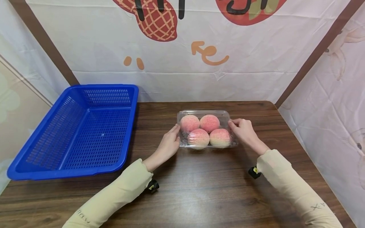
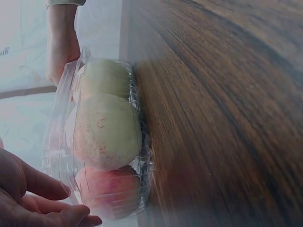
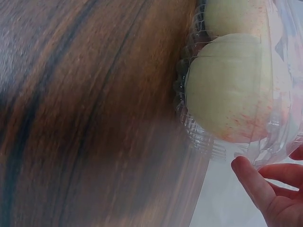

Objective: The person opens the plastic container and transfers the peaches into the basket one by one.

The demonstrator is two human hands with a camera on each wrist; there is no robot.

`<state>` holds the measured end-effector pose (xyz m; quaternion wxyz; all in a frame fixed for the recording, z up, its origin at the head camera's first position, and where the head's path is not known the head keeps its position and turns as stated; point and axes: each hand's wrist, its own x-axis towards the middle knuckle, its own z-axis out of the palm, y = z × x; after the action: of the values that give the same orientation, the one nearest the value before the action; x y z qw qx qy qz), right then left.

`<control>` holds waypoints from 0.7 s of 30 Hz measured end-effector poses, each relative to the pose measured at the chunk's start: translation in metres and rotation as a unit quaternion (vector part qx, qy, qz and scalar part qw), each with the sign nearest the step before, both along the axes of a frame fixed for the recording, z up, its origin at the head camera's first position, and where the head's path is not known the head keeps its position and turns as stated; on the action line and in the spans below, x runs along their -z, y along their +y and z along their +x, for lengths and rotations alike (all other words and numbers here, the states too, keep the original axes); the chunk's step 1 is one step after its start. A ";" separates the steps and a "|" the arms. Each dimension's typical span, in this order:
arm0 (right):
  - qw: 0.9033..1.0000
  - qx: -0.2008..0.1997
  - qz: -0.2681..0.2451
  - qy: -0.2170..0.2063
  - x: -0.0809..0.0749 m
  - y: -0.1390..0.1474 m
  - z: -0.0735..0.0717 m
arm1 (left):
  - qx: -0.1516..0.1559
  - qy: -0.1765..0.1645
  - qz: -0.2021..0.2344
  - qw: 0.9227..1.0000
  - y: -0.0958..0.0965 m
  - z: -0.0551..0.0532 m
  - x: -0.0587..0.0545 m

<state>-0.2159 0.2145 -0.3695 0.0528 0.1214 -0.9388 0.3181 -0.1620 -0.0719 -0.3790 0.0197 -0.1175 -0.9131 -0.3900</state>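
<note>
A clear plastic clamshell box (image 1: 223, 113) holding several pink-and-cream peaches (image 1: 209, 123) is at the middle of the table, with its lid down over the fruit. My left hand (image 1: 168, 143) holds the box's left end, thumb and fingers at the rim; in the left wrist view the left hand (image 2: 35, 196) is at the lower left beside a redder peach (image 2: 109, 191). At the opposite end, my right hand (image 1: 244, 131) grips the rim. The right wrist view has the right hand's thumb (image 3: 251, 177) against the box's edge, below a pale peach (image 3: 227, 90).
A large blue perforated basket (image 1: 129, 126) stands on the left of the brown wooden table (image 1: 205, 190). Behind the table hangs a white printed cloth (image 1: 176, 60), with another patterned cloth (image 1: 330, 95) along the right side.
</note>
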 end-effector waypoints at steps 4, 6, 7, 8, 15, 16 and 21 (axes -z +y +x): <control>1.000 -0.004 -0.005 -0.007 -0.001 -0.003 0.001 | -0.001 -0.001 -0.006 1.000 -0.003 0.002 -0.001; 1.000 -0.006 -0.004 -0.006 -0.001 -0.005 0.001 | -0.002 -0.003 -0.006 1.000 -0.005 0.002 -0.002; 1.000 -0.006 -0.005 -0.005 -0.001 -0.006 0.001 | -0.003 -0.004 -0.006 1.000 -0.006 0.003 -0.002; 1.000 -0.008 -0.003 -0.004 -0.001 -0.006 0.001 | -0.003 -0.005 -0.007 1.000 -0.006 0.003 -0.002; 1.000 -0.010 -0.002 -0.004 0.000 -0.011 0.002 | -0.007 -0.009 -0.008 1.000 -0.011 0.005 -0.002; 1.000 -0.010 -0.004 -0.005 0.000 -0.012 0.002 | -0.008 -0.010 -0.008 1.000 -0.012 0.005 -0.002; 1.000 -0.013 -0.007 -0.008 -0.001 -0.015 0.003 | -0.007 -0.004 -0.012 1.000 -0.015 0.008 -0.003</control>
<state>-0.2125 0.1996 -0.3688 0.0424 0.1309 -0.9351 0.3267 -0.1537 -0.0868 -0.3757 0.0171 -0.1097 -0.9187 -0.3790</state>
